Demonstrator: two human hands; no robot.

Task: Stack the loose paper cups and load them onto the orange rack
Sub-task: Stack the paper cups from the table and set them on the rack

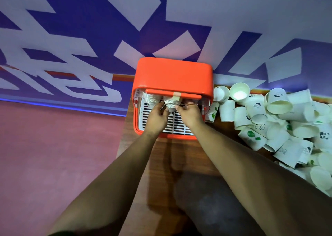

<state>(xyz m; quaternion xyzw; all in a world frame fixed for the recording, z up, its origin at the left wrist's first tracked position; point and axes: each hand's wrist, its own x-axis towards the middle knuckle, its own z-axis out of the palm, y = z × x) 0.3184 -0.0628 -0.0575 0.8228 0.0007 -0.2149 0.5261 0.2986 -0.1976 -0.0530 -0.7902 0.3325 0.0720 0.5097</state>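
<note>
Both hands' fingers grip cup stack (170, 104) | inside orange rack (173, 75)

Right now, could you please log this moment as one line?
hands: left, right on stack | place: rack | pile: right, loose

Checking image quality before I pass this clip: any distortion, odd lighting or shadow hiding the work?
Head view: wide-angle bending curves the wall stripes and stretches the forearms; purple-blue light tints everything; the rack hood shades the stacked cups where both the left hand and right hand work, so finger contact is unclear; the loose cups stay sharp.
</note>
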